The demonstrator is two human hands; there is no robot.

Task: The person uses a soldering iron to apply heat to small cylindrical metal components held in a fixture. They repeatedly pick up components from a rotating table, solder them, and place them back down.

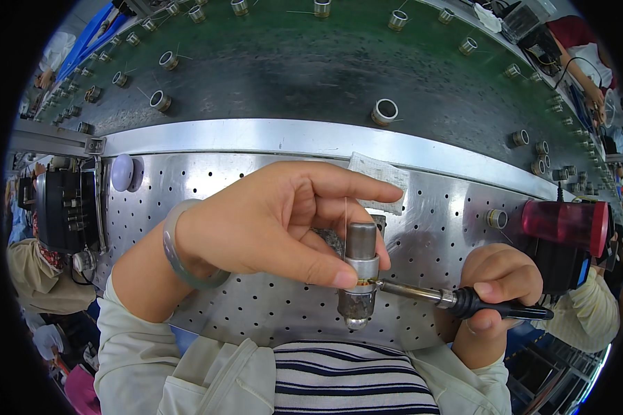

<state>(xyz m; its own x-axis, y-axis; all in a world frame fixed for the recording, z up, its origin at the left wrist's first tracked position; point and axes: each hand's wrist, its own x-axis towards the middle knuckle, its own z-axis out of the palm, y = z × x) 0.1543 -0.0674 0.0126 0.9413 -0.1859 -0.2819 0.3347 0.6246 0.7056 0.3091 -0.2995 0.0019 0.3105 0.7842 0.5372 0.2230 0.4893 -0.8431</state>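
My left hand comes in from the left, a bangle round its wrist. Its thumb presses the side of a small metal ring with a copper-coloured band, while fingers curl behind. The ring sits round an upright grey metal post with a rounded lower end. A thin wire rises beside the post. In my right hand is a soldering iron, gripped by its black handle. The iron's tip meets the copper-coloured band from the right. Part of the fixture behind my left fingers is hidden.
Beyond the perforated metal plate, a dark green conveyor belt carries several metal rings with wires. A greyish cloth pad, a loose ring and a purple oval object lie around. A red translucent cylinder stands right; co-workers sit both sides.
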